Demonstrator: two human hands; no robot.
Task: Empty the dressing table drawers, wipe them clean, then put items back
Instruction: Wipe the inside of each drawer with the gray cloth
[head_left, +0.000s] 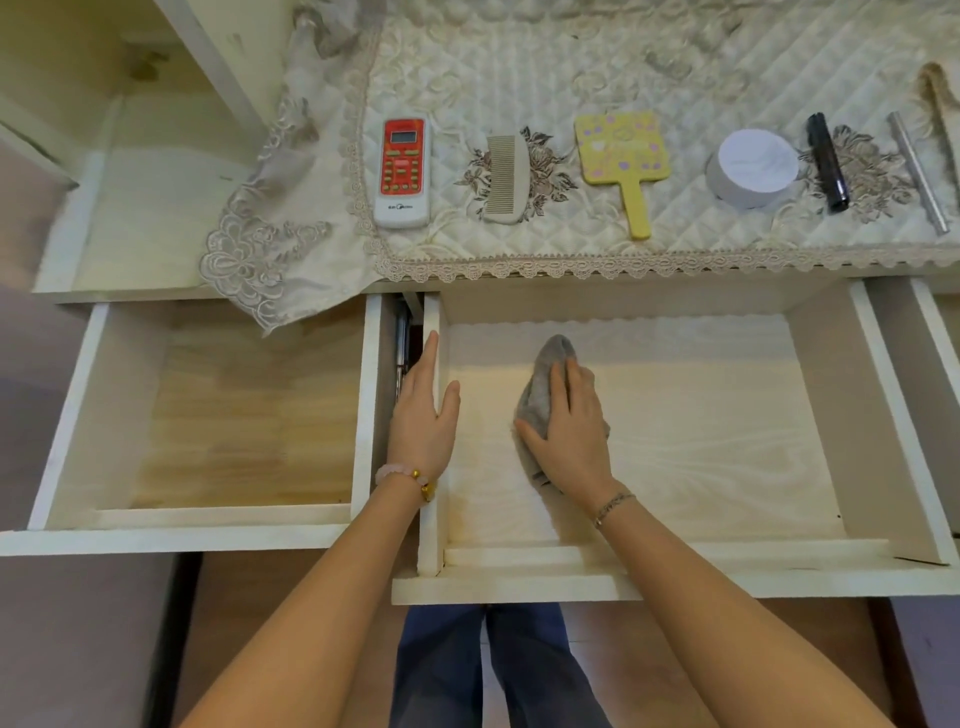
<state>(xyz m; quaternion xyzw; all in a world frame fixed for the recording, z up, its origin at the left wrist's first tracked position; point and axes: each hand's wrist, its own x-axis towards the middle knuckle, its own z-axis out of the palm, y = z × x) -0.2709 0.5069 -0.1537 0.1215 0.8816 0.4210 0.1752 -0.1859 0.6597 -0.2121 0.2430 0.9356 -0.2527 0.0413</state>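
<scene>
The middle drawer (878, 415) stands pulled out, and everything here is placed from it. On its pale floor, towards its left half, lies a grey cloth (545, 382), bunched, with one end pointing to the drawer's back. The right hand (569, 441) lies flat on top of the cloth. Its grip is apart: the fingers are straight and press down, and the thumb is spread to the left along the cloth's edge. The left hand (422, 415) rests along the drawer's left wall. Its grip is also apart, with straight fingers on the wall's top and outer side and the thumb just inside the drawer; it holds nothing. A pink bead bracelet (408, 475) sits on the left wrist and a thin chain (613, 505) on the right. Just left of the middle drawer a second drawer (67, 415) is also pulled out, its wooden floor bare. At the right edge a corner of a third drawer (935, 332) shows. Behind the middle drawer a quilted cover (519, 67) with lace trim carries a row of things, all apart from one another. From left to right they are a remote control (402, 174), a comb (505, 179), a yellow hand mirror (623, 156), a round white jar (753, 169), a black tube (826, 161) and a silver stick (917, 171). Below the drawer's front, legs in blue jeans (519, 665) stand on the floor.
</scene>
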